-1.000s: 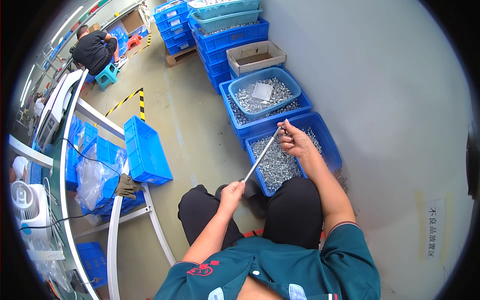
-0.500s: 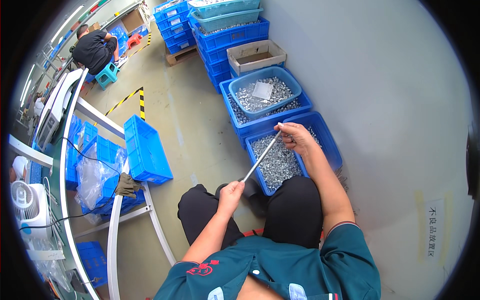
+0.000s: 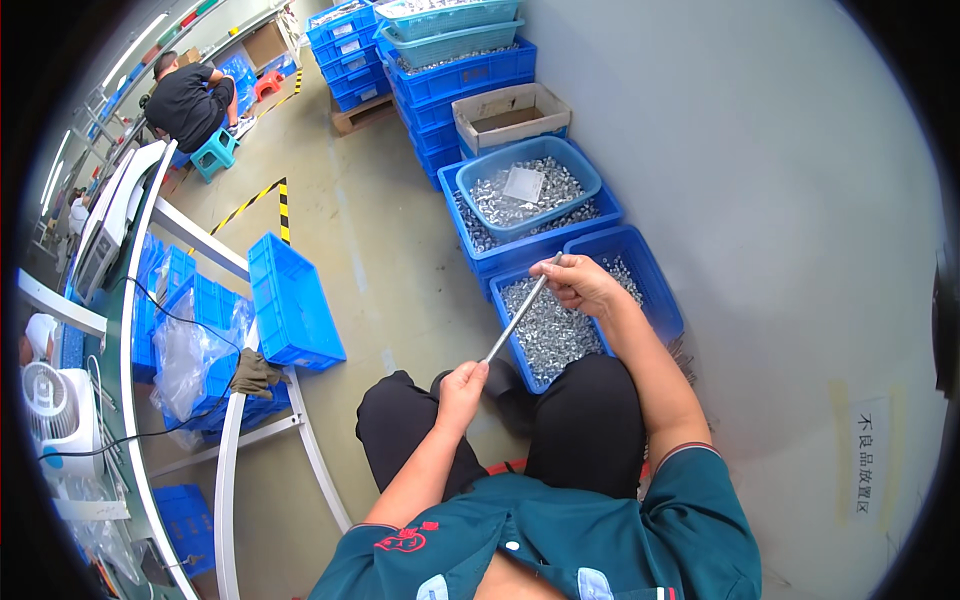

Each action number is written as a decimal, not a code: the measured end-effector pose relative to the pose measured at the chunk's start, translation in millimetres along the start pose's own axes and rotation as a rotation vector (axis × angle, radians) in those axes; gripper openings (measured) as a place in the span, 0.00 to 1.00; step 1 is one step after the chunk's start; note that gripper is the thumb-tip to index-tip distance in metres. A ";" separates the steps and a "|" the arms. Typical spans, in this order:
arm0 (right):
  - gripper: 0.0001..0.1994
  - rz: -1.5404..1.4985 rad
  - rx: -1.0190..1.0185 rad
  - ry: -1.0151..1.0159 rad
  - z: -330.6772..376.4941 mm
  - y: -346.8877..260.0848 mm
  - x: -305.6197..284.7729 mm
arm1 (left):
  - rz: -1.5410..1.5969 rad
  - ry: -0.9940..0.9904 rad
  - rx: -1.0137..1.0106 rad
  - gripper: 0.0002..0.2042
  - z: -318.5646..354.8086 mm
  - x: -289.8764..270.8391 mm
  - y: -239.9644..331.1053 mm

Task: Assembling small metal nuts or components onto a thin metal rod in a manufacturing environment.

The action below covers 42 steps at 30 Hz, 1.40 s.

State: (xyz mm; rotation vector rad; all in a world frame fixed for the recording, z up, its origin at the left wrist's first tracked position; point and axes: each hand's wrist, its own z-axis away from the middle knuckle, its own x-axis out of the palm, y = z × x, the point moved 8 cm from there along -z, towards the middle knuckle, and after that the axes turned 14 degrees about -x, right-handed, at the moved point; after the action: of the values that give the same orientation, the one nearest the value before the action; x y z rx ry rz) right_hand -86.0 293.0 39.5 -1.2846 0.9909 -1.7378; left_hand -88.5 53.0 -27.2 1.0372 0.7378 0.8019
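A thin grey metal rod [image 3: 516, 325] slants up and to the right in front of my knees. Its lower end is in my left hand [image 3: 461, 391], whose fingers are closed round it. Near the upper end, my right hand [image 3: 582, 284] pinches the rod between thumb and fingers, and the tip pokes out a little past them. Whether a small part sits at that tip is too fine to tell. Below the rod and my right hand lies a blue bin [image 3: 541, 384] filled with small shiny metal parts [image 3: 556, 335].
Farther ahead, a light-blue basket [image 3: 590, 172] of metal parts rests on another blue bin [image 3: 470, 262]. Stacked crates [image 3: 465, 75] stand along the wall. At left are a workbench frame [image 3: 232, 460], an upright blue crate [image 3: 300, 305] and a glove [image 3: 256, 373]. Another person [image 3: 190, 105] sits far left.
My right hand has shifted slightly left and down along the rod, from its tip to just below it. My left hand has stayed nearly in place.
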 end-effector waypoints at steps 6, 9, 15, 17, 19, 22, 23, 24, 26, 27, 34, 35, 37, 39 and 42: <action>0.11 -0.222 0.086 -0.019 0.2 12.2 -7.6 | 0.172 -0.095 -0.134 0.16 -7.1 8.2 -9.4; 0.10 -0.374 0.077 0.072 -5.1 16.2 -20.9 | 0.213 -0.118 -0.151 0.16 -8.8 9.1 -13.4; 0.06 -0.614 -0.008 0.198 -10.5 15.0 -33.6 | 0.185 -0.123 -0.133 0.16 -6.0 7.8 -12.7; 0.06 -0.668 -0.033 0.230 -12.4 15.0 -37.3 | 0.195 -0.127 -0.146 0.16 -5.7 8.2 -14.0; 0.07 -0.781 -0.030 0.291 -12.7 15.5 -39.8 | 0.180 -0.138 -0.122 0.16 -5.4 8.5 -13.5; 0.08 -0.766 -0.067 0.304 -13.4 13.9 -42.7 | 0.148 -0.143 -0.129 0.15 -5.5 8.9 -17.5; 0.09 -0.754 -0.089 0.301 -13.6 12.0 -43.0 | 0.148 -0.143 -0.130 0.15 -5.3 9.4 -17.7; 0.09 -0.754 -0.089 0.301 -12.9 11.6 -42.9 | 0.123 -0.131 -0.118 0.15 -5.0 9.4 -17.1; 0.09 -0.698 -0.113 0.245 -11.2 7.7 -41.7 | 0.098 -0.121 -0.106 0.15 -4.2 9.2 -15.0; 0.09 -0.697 -0.113 0.246 -11.1 7.8 -43.3 | 0.084 -0.120 -0.137 0.16 -3.5 9.1 -16.1; 0.06 -0.653 -0.145 0.176 -13.4 5.6 -39.3 | 0.116 -0.128 -0.090 0.15 -3.8 7.4 -15.0; 0.06 -0.641 -0.154 0.184 -13.0 4.8 -39.9 | 0.116 -0.128 -0.090 0.15 -3.6 7.3 -14.9; 0.06 -0.611 -0.163 0.188 -11.4 3.4 -40.1 | 0.098 -0.109 -0.098 0.15 -3.6 5.6 -15.4; 0.06 -0.581 -0.172 0.189 -10.8 1.8 -39.9 | 0.096 -0.112 -0.090 0.15 -4.1 5.6 -16.5; 0.07 -0.496 -0.165 0.194 -9.1 0.6 -35.9 | 0.088 -0.110 -0.084 0.15 -2.9 6.2 -15.1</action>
State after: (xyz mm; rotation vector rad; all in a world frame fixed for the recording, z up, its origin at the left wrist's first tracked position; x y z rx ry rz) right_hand -86.9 326.2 23.1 -1.5891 0.9959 -2.2270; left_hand -84.5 55.2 -43.1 1.0350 0.5635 0.8380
